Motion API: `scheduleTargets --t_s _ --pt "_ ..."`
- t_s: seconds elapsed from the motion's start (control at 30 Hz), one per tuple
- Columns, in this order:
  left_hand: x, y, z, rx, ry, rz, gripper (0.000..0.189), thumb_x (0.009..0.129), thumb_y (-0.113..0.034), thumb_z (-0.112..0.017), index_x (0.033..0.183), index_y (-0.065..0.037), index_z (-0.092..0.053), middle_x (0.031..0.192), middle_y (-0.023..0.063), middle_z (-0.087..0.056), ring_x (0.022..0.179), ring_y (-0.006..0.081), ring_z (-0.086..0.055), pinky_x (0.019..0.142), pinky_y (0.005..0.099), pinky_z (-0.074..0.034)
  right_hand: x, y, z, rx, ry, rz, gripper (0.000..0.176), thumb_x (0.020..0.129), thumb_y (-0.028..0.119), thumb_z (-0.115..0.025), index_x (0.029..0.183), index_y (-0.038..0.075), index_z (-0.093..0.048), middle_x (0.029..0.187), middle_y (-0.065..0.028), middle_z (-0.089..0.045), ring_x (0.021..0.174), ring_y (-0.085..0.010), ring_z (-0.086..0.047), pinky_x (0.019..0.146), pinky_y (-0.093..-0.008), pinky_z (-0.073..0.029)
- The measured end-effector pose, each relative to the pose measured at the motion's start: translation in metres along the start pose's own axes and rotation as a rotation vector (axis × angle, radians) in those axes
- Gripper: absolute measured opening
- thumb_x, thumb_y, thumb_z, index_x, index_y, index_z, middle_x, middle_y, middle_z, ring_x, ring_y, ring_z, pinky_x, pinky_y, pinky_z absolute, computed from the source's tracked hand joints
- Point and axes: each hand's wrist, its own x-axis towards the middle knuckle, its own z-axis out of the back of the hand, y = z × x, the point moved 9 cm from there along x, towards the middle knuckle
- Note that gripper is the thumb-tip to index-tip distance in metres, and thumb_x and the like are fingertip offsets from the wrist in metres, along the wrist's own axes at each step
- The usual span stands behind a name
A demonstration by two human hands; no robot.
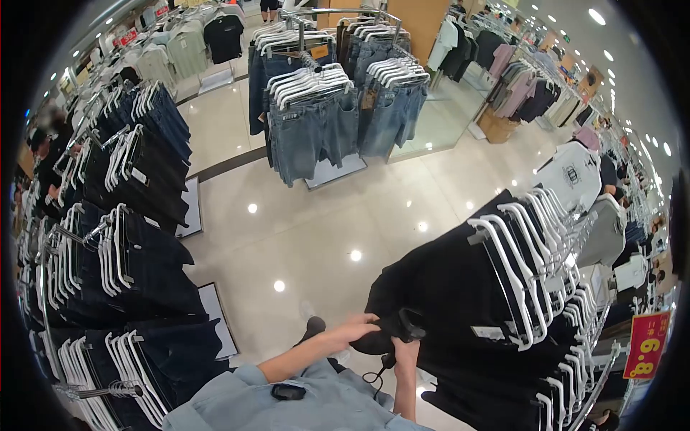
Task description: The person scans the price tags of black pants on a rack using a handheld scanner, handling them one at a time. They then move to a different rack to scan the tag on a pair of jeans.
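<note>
Black garments [445,280] hang from white hangers on a rack at the right. My left hand [356,330] reaches to the lower edge of the front black garment, its fingers against dark cloth. Beside it, my right hand [406,350] is closed at the same lower edge, near a dark, shiny piece that I cannot make out. Both hands are close together, and the cloth hides part of the fingers. A thin black cord [374,377] hangs just below my hands. A white label [488,332] shows on the black garment.
Denim shorts [316,133] hang on a rack ahead. Racks of dark trousers [154,266] line the left side. A red price sign [647,345] stands at the right edge. Pale glossy floor [316,230] runs between the racks. A person [47,161] is at the far left.
</note>
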Motion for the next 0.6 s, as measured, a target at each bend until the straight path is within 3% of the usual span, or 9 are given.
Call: scheduleTargets --t_s 0.13,0.27,0.33,0.4,0.6 --pt "-0.003 -0.022 -0.001 -0.139 0.088 0.059 0.030 0.097 -0.013 -0.067 0.125 -0.004 -0.063 0.111 0.0018 -0.067 0.100 0.0096 -0.064 0.084 0.0261 -0.052 0.024 0.013 -0.012 -0.052 -0.085 0.105 0.049 0.079 -0.001 -0.074 0.125 -0.005 -0.060 0.117 -0.0119 -0.068 0.105 -0.0232 -0.066 0.095 -0.0349 -0.050" --pt "0.002 -0.047 0.033 0.048 0.111 -0.033 0.035 0.094 -0.013 -0.071 0.126 -0.002 -0.063 0.107 0.0017 -0.066 0.095 0.0104 -0.062 0.080 0.0276 -0.051 0.042 0.038 -0.030 -0.092 -0.087 0.127 0.047 0.077 -0.002 -0.075 0.122 -0.005 -0.062 0.116 -0.0124 -0.069 0.105 -0.0232 -0.066 0.095 -0.0354 -0.050" --pt "0.014 -0.050 0.053 0.131 0.157 -0.072 0.036 0.092 -0.013 -0.073 0.126 -0.002 -0.063 0.105 0.0021 -0.066 0.093 0.0107 -0.061 0.078 0.0280 -0.050 0.049 0.058 -0.051 -0.069 -0.016 0.167 0.050 0.076 -0.001 -0.077 0.124 -0.005 -0.062 0.118 -0.0137 -0.069 0.107 -0.0233 -0.066 0.097 -0.0356 -0.049" --pt "0.022 -0.062 0.074 0.304 0.077 -0.188 0.037 0.092 -0.013 -0.073 0.126 -0.001 -0.063 0.103 0.0024 -0.065 0.092 0.0110 -0.060 0.077 0.0284 -0.049 0.044 0.082 -0.073 -0.169 0.022 0.172 0.054 0.076 0.001 -0.080 0.126 -0.006 -0.062 0.121 -0.0150 -0.069 0.110 -0.0234 -0.066 0.099 -0.0353 -0.049" --pt "0.027 -0.111 0.120 0.271 0.040 -0.301 0.029 0.090 -0.017 -0.074 0.112 -0.001 -0.063 0.101 0.0050 -0.065 0.094 0.0152 -0.060 0.079 0.0329 -0.050 0.067 0.110 -0.131 -0.293 0.272 0.177 0.052 0.076 0.003 -0.085 0.123 -0.006 -0.067 0.118 -0.0122 -0.071 0.106 -0.0212 -0.068 0.094 -0.0344 -0.052"
